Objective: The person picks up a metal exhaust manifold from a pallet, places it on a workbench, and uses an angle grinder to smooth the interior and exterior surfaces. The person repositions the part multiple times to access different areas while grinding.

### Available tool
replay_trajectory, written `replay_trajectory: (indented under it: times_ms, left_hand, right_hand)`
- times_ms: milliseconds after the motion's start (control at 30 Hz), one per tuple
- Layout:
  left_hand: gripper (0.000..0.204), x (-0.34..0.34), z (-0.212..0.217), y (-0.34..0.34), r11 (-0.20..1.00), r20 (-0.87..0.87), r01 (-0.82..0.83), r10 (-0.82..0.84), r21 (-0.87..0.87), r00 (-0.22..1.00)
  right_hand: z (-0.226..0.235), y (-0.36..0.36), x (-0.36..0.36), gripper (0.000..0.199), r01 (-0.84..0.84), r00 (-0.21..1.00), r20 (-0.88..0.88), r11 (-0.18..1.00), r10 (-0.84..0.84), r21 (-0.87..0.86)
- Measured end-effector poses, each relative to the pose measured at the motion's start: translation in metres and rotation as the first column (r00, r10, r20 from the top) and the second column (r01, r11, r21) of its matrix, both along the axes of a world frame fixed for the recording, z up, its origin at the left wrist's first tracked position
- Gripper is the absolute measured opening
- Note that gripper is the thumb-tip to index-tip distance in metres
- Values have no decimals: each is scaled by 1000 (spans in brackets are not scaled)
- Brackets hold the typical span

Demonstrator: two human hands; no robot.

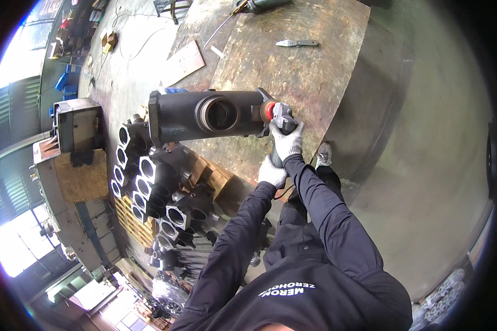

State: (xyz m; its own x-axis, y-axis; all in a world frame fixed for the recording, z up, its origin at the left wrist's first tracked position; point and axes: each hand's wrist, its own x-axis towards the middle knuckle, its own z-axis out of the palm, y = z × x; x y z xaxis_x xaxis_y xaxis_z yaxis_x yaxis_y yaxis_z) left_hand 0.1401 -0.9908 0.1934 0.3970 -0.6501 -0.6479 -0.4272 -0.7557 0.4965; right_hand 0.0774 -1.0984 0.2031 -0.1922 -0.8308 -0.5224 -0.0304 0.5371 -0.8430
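With both gloved hands I hold an angle grinder (284, 122) with a red part at its disc end. My right hand (289, 141) wraps round the grinder near its grey head. Further back, my left hand (272, 174) is closed on its dark rear body. The disc end meets, or is very close to, the right end flange of a large black cast pipe fitting (176, 117); actual contact cannot be made out. This fitting lies on its side on the worn worktable, its round side opening facing up.
Flanged black castings (174, 165) crowd the floor to the left, several on wooden pallets (130, 220). On the worktable (326, 71) lie a knife-like scraper (297, 43) and a flat board (183, 64). A dark green tool (262, 5) sits at the far edge. Machinery (74, 176) stands farther left.
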Motion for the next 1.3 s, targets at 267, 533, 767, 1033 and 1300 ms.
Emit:
replay_trajectory:
  times_ms: [267,533,767,1033,1300]
  left_hand:
    - [81,5,30,4,996,3,67,-67,57,998]
    - [89,13,31,-7,997,-60,57,-53,60,997]
    - [76,16,11,-10,997,-42,79,-80,-25,996]
    - [79,22,24,37,984,-3,125,-126,123,992]
    - [76,38,11,52,992,-12,123,-122,39,992]
  right_hand:
    - [-3,19,2,84,28,996,-90,988,-14,155]
    - [-5,13,6,85,49,998,-37,991,-45,128]
    - [-14,6,5,81,79,995,-62,996,-77,31]
    - [0,53,9,88,97,994,-68,969,-83,227]
    - [7,65,19,86,107,994,-16,980,-106,169]
